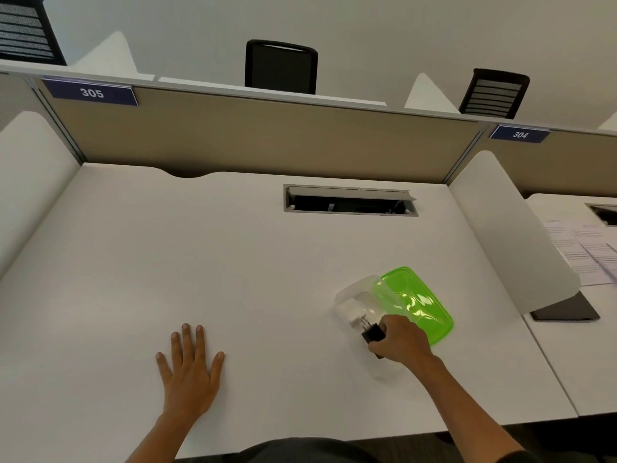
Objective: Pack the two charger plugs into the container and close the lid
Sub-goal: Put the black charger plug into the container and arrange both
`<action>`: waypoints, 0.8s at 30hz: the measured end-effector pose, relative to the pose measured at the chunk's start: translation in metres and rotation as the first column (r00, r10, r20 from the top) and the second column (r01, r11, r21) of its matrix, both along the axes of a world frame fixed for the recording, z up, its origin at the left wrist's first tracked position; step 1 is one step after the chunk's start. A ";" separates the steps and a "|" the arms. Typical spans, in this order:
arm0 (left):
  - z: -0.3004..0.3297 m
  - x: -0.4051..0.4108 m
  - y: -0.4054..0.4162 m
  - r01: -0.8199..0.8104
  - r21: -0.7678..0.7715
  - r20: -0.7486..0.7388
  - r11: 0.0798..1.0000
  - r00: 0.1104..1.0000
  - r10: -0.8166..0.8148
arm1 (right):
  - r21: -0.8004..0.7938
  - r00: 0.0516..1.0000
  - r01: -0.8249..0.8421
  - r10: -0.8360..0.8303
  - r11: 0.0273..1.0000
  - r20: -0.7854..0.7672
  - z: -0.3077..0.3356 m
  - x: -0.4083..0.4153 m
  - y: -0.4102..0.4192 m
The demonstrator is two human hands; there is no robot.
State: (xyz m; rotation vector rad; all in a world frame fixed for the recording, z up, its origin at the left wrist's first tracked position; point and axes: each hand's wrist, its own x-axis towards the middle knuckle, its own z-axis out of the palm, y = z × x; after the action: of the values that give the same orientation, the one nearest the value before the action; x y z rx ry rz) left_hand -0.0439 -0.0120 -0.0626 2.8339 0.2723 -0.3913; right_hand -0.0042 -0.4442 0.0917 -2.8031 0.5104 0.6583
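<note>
Container (359, 289), clear and lidless, sits toward the right edge of the white bench (200, 262), with a white charger plug (350, 310) lying inside it. The right hand (402, 340) grips a black charger plug (373, 333) over the container's near end, metal prongs pointing in. The green lid (417, 304) leans against the container's right side. The left hand (190, 369) lies flat and released, fingers spread, near the front edge

Green lid (417, 302); black plug (373, 333); white plug (350, 310) (container (354, 289) translucent); white desk (233, 262).
</note>
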 end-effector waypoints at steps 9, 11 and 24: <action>0.002 0.001 0.001 0.000 -0.009 -0.018 1.000 1.000 0.000 | 0.003 0.998 -0.005 0.005 1.000 -0.066 -0.011 -0.004 0.002; 0.003 0.001 0.000 0.002 -0.003 -0.017 1.000 1.000 -0.002 | -0.002 0.998 -0.007 0.006 1.000 -0.065 -0.013 -0.004 0.004; 0.009 0.000 -0.001 -0.009 -0.027 0.004 1.000 1.000 0.009 | -0.040 0.996 -0.003 0.000 0.999 -0.084 -0.018 -0.008 0.004</action>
State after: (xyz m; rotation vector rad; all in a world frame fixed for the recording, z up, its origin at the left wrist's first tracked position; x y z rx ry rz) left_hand -0.0439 -0.0135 -0.0540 2.8055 0.2766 -0.3844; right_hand -0.0119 -0.4398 0.0734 -2.8229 0.5433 0.7777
